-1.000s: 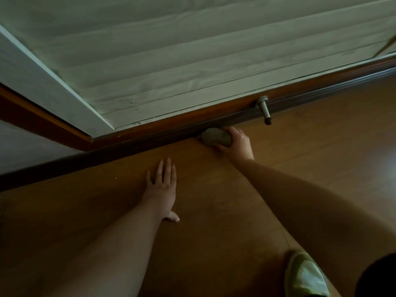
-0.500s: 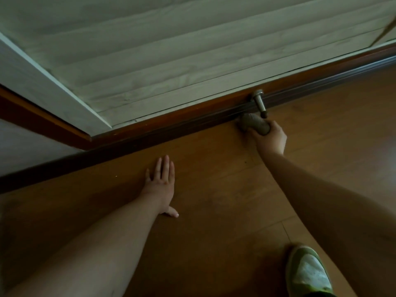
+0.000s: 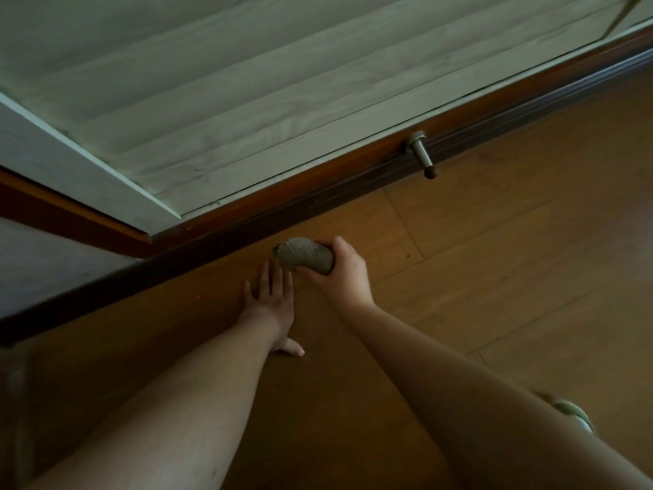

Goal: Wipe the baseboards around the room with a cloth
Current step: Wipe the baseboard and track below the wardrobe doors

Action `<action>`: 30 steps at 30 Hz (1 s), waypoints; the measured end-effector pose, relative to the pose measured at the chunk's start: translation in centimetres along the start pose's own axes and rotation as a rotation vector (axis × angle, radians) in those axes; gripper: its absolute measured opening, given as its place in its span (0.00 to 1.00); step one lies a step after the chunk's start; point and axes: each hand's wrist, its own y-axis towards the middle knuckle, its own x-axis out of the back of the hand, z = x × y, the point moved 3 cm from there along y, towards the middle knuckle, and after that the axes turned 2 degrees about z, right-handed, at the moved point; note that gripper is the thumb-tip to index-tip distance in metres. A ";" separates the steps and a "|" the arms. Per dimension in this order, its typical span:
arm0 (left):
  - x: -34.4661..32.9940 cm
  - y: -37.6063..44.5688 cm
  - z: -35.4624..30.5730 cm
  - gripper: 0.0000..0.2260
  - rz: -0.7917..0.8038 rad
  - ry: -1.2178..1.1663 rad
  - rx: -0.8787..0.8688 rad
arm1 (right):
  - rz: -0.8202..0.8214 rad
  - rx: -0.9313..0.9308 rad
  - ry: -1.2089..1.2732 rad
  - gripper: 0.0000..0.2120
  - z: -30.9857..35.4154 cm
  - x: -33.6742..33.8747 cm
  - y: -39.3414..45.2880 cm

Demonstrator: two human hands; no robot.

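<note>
Two hands in frame, low over the wooden floor. Right hand has a closed grip round a balled grey cloth, fingers curled over it. Cloth sits just beside the dark baseboard; contact with it not clear. Left hand lies flat on the floor, fingers straight, fingertips just below the cloth. Metal door stop sticks out of the baseboard, well right of the cloth. Shoe at lower right.
</note>
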 end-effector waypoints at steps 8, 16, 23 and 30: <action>-0.4 0.0 0.3 0.67 -0.054 -0.057 -0.048 | -0.113 -0.079 0.077 0.20 -0.3 2.3 4.4; -0.6 0.1 0.4 0.67 -0.052 -0.081 -0.065 | -0.310 -0.269 0.150 0.18 -3.8 9.4 7.0; -0.8 0.4 0.3 0.67 -0.047 -0.097 -0.060 | -0.404 -0.309 0.043 0.17 -5.8 16.5 9.7; -0.8 0.3 0.3 0.66 -0.034 -0.085 -0.052 | -0.666 -0.508 0.343 0.22 -7.0 18.0 8.5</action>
